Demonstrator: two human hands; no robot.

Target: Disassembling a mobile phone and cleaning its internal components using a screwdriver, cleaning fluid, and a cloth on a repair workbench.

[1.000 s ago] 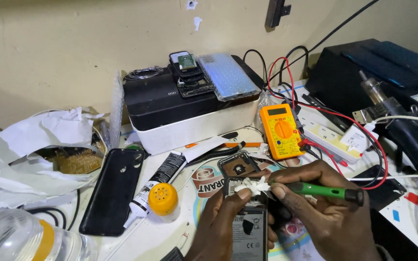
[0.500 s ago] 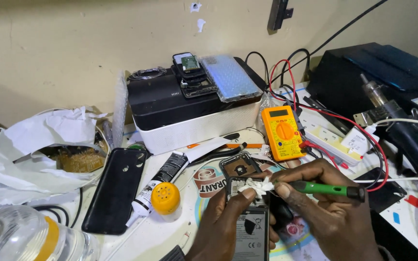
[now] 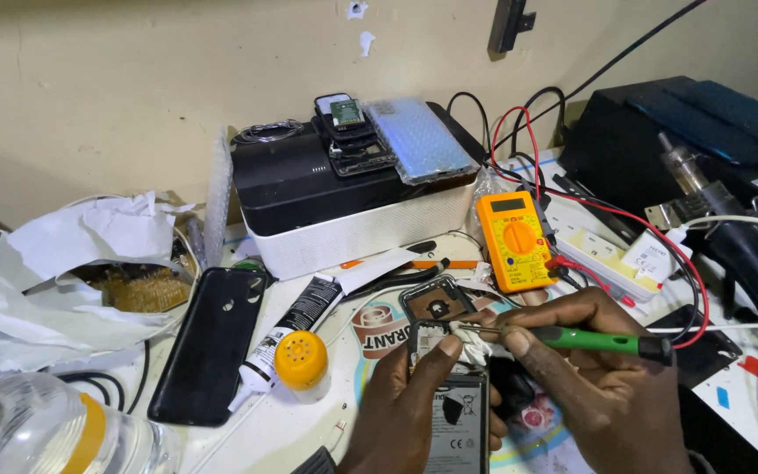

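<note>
Comparing the head view with the pictures from a second and half a second earlier, almost no change is noted: the left hand [image 3: 414, 399] is closed as before round the opened phone [image 3: 454, 421], thumb pressed near its upper edge, and the right hand [image 3: 585, 369] is clamped on the green-handled tool [image 3: 603, 341] in much the same pose. The tool tip is kept at the small white wad [image 3: 469, 338] lying on the top end of the phone; only the camera is seen to have drifted slightly. The work is judged to be sustained fine probing at one spot, not a shift to a new part.

The phone is held low at centre, over the round printed mat [image 3: 379, 329], its inside facing up. Just behind the tip a loose black frame piece [image 3: 436, 303] is noted. The yellow meter [image 3: 517, 239] stands near to the right, its red lead [image 3: 660, 254] looping close past the right hand and liable to snag. A black phone back [image 3: 212, 342], a glue tube [image 3: 296, 329] and a yellow cap [image 3: 302, 360] lie to the left, apart from the hands. A white box with stacked phones [image 3: 353, 189] is set behind.
</note>
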